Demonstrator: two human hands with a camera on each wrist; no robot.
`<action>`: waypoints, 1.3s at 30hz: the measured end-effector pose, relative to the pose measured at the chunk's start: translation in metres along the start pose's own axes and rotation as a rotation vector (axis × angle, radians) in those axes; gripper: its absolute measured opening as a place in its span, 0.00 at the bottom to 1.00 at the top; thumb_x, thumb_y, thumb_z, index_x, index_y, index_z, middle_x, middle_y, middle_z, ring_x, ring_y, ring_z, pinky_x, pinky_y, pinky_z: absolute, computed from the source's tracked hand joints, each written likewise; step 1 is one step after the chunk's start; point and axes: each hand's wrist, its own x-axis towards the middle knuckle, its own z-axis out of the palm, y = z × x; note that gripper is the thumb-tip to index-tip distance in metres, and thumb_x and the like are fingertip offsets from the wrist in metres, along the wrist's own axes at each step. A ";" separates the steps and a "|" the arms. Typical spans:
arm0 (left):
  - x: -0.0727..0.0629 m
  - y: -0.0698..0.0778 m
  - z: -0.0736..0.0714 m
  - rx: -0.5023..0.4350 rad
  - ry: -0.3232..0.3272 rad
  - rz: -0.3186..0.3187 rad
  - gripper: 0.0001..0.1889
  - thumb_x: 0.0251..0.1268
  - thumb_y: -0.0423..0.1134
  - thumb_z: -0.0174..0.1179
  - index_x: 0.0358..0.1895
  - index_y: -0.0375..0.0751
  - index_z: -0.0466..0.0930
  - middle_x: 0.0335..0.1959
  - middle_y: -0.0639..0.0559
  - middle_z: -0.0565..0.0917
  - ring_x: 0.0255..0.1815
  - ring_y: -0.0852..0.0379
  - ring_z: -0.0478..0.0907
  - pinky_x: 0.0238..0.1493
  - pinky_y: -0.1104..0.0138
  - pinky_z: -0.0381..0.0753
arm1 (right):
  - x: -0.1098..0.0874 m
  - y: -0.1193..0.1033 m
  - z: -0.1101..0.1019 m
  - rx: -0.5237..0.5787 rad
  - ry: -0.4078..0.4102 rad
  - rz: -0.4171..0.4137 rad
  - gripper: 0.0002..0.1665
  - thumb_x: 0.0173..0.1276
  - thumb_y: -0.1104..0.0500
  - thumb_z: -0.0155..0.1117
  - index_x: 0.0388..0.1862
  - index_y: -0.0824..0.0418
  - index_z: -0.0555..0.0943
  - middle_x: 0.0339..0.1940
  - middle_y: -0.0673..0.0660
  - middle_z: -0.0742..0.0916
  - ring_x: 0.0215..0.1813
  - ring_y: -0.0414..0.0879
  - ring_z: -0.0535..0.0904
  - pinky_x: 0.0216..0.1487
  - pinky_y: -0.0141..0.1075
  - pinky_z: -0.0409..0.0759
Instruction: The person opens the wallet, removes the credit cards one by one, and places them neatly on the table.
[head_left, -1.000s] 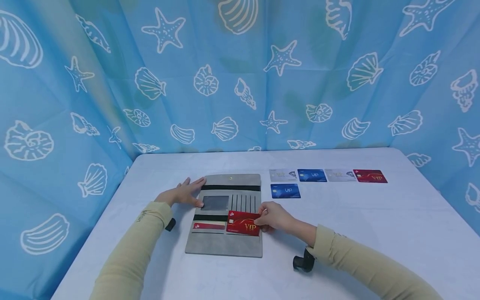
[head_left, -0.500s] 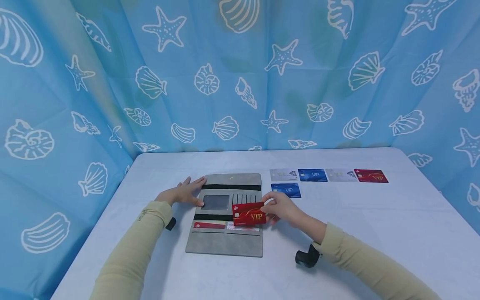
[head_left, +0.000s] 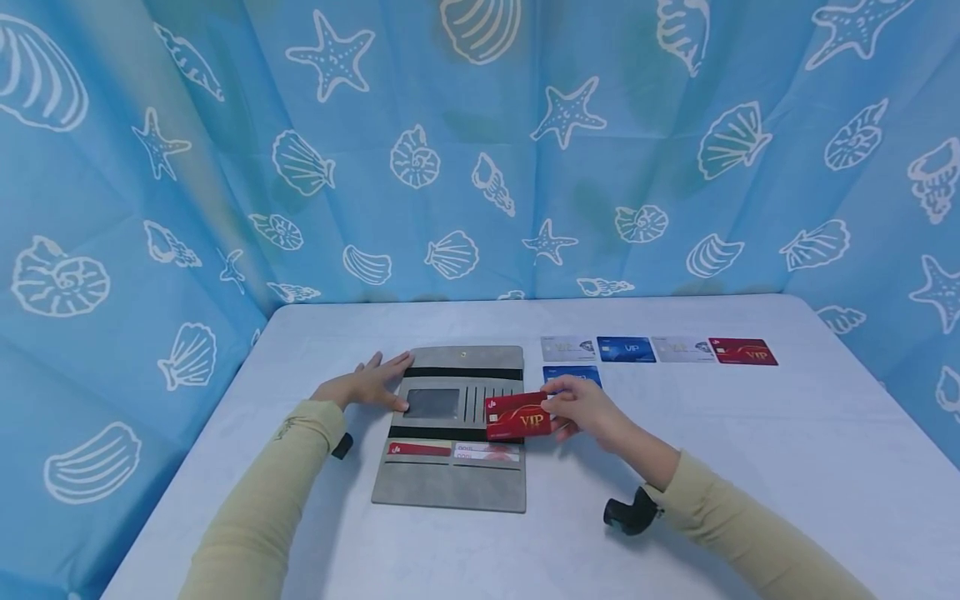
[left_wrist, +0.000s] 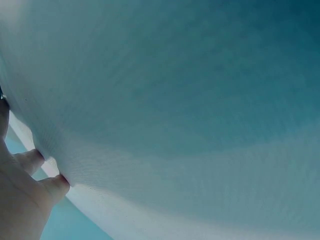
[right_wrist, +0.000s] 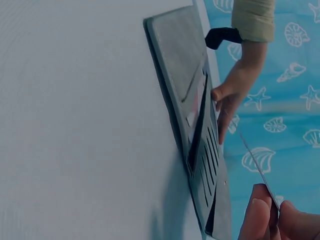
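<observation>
A grey wallet lies unfolded on the white table. My left hand rests along its left edge with the fingers spread; in the left wrist view only part of that hand shows against the cloth. Between thumb and fingers, my right hand pinches the right end of a red VIP card. That card is held above the wallet's right side and covers some of its slots. Edge-on, the same card appears thin in the right wrist view. A red-edged card and a pink-and-white card sit in the lower pockets.
Right of the wallet, a row holds a silver card, a blue card, another silver card and a red card. Below the row lies a second blue card, partly behind my right hand. A blue shell-print curtain hangs behind.
My right hand has lifted the red VIP card away from the lower right pocket, moving up and to the right. The pink-and-white card there is now uncovered. The left hand stays put.
</observation>
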 end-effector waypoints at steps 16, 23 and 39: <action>0.000 0.000 0.000 0.015 -0.008 0.030 0.50 0.51 0.52 0.65 0.73 0.48 0.42 0.74 0.46 0.42 0.72 0.36 0.27 0.67 0.41 0.28 | -0.001 -0.001 -0.040 0.005 0.039 0.036 0.25 0.67 0.56 0.57 0.58 0.66 0.67 0.54 0.69 0.77 0.29 0.43 0.80 0.33 0.36 0.82; 0.000 -0.001 0.000 0.019 -0.007 0.023 0.50 0.51 0.52 0.65 0.73 0.49 0.42 0.74 0.46 0.42 0.72 0.36 0.27 0.67 0.41 0.29 | -0.004 0.001 -0.058 0.005 0.039 0.025 0.26 0.68 0.56 0.55 0.60 0.68 0.65 0.46 0.65 0.78 0.30 0.43 0.80 0.34 0.35 0.83; 0.003 -0.004 0.001 0.002 0.003 0.028 0.50 0.50 0.54 0.65 0.73 0.51 0.42 0.74 0.45 0.42 0.72 0.37 0.27 0.66 0.39 0.29 | -0.003 0.008 -0.090 -0.047 0.116 0.031 0.28 0.70 0.55 0.51 0.63 0.68 0.63 0.58 0.70 0.72 0.36 0.45 0.79 0.38 0.34 0.82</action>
